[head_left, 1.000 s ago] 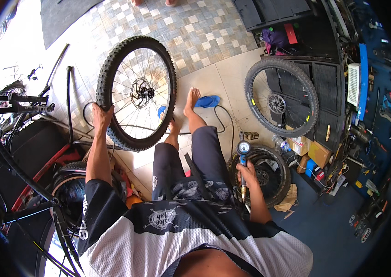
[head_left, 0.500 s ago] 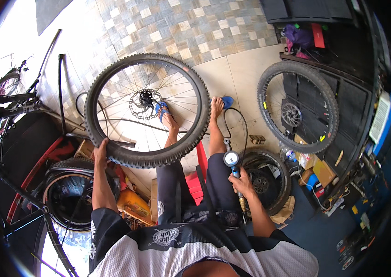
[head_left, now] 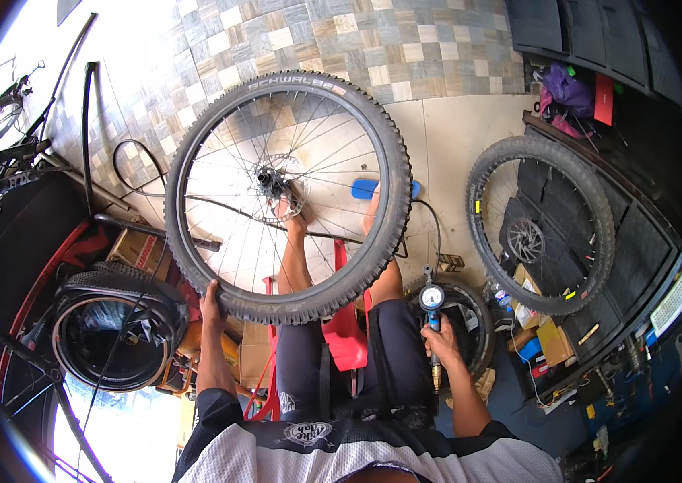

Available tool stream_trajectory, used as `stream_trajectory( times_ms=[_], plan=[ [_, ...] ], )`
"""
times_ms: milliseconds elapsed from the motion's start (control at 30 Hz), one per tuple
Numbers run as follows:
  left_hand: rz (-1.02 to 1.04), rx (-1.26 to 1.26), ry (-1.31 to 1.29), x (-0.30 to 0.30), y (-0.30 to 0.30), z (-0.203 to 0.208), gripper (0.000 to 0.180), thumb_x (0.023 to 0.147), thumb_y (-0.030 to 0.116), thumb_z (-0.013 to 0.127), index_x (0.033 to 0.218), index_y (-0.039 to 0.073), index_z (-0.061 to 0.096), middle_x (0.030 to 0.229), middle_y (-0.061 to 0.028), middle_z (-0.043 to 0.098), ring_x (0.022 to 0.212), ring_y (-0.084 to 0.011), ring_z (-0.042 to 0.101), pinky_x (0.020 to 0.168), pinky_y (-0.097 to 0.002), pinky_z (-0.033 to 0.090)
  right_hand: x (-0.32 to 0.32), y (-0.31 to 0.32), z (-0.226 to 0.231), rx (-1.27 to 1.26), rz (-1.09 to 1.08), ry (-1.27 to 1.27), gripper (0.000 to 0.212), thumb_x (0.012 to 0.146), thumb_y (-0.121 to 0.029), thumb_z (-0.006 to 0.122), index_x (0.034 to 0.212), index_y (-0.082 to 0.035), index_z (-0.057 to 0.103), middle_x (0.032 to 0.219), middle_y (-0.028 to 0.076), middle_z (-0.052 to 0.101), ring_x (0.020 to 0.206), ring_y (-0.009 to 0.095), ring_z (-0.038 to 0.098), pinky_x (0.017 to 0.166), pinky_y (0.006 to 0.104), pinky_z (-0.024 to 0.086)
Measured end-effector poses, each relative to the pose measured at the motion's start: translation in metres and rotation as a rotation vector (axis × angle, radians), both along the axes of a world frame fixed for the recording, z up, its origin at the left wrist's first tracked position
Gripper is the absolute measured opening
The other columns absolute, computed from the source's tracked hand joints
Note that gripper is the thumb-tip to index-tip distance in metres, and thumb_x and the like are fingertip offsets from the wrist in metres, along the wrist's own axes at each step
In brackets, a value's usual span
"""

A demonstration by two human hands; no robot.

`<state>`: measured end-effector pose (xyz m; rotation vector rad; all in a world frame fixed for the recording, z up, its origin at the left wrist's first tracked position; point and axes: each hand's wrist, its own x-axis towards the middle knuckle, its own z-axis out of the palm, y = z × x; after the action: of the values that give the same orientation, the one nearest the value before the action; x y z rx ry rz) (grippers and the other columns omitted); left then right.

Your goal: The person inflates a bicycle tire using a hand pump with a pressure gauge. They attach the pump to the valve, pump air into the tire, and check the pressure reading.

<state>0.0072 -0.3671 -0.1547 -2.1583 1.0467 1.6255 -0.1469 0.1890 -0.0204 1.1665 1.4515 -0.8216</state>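
My left hand [head_left: 212, 307] grips the lower left of a bicycle wheel [head_left: 395, 153] by its knobby black tire. The wheel is tilted before my legs, with a disc rotor [head_left: 299, 179] and a hub [head_left: 266, 179] showing through its spokes. In my right hand [head_left: 442, 342] is a tire inflator [head_left: 432, 299] with a round white dial, a blue body and a brass fitting at its lower end. A black hose [head_left: 436, 217] runs from the inflator's top toward the wheel and shows again behind the spokes.
Another wheel [head_left: 482, 173] leans on a dark cabinet at right. Stacked tires and rims [head_left: 67, 342] stand at lower left beside a bicycle frame [head_left: 28, 366]. A red stool [head_left: 346, 342] is between my legs. Small boxes [head_left: 554, 342] and tools lie at lower right.
The wheel has turned in tilt, bringing the tire's printed side and the rim into fuller view. Both hands keep their holds. The whole view has shifted, and my feet have moved.
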Motion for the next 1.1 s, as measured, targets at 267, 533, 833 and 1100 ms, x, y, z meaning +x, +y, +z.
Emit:
stream_trajectory(
  times_ms=[267,533,833,1100],
  plan=[
    [-0.026,0.036,-0.006,0.008,0.003,-0.003,0.054,0.087,0.047,0.077,0.117,0.004,0.063,0.106,-0.0082,0.068,0.094,-0.0256,0.068,0.084,-0.0437,0.056,-0.024,-0.017,-0.005,-0.044,0.021,0.015,0.039,0.087,-0.009,0.067,0.120,-0.005,0.047,0.079,0.004,0.055,0.051,0.013,0.054,0.042,0.0319,0.047],
    [-0.011,0.077,-0.071,0.014,-0.001,-0.007,0.054,0.087,0.049,0.076,0.117,0.006,0.064,0.104,-0.0069,0.069,0.094,-0.0253,0.068,0.083,-0.0435,0.056,-0.029,-0.036,-0.007,-0.095,0.103,-0.040,0.037,0.087,-0.006,0.066,0.119,-0.006,0.048,0.086,0.005,0.056,0.052,0.012,0.055,0.041,0.0311,0.046],
    [0.026,0.091,-0.025,0.023,-0.005,-0.013,0.047,0.089,0.046,0.074,0.114,0.007,0.064,0.103,-0.0058,0.069,0.092,-0.0244,0.069,0.081,-0.0417,0.056,-0.023,-0.036,-0.010,-0.066,0.070,-0.011,0.037,0.087,-0.006,0.066,0.119,-0.005,0.048,0.083,0.004,0.056,0.052,0.012,0.055,0.041,0.0302,0.047],
    [0.004,0.077,0.001,0.015,-0.002,-0.008,0.046,0.089,0.045,0.074,0.114,0.008,0.063,0.100,-0.0051,0.068,0.090,-0.0237,0.068,0.080,-0.0411,0.056,-0.023,-0.034,-0.015,-0.061,0.095,-0.040,0.044,0.086,-0.008,0.066,0.125,-0.008,0.045,0.084,0.003,0.055,0.051,0.012,0.053,0.042,0.0313,0.047]
  ],
)
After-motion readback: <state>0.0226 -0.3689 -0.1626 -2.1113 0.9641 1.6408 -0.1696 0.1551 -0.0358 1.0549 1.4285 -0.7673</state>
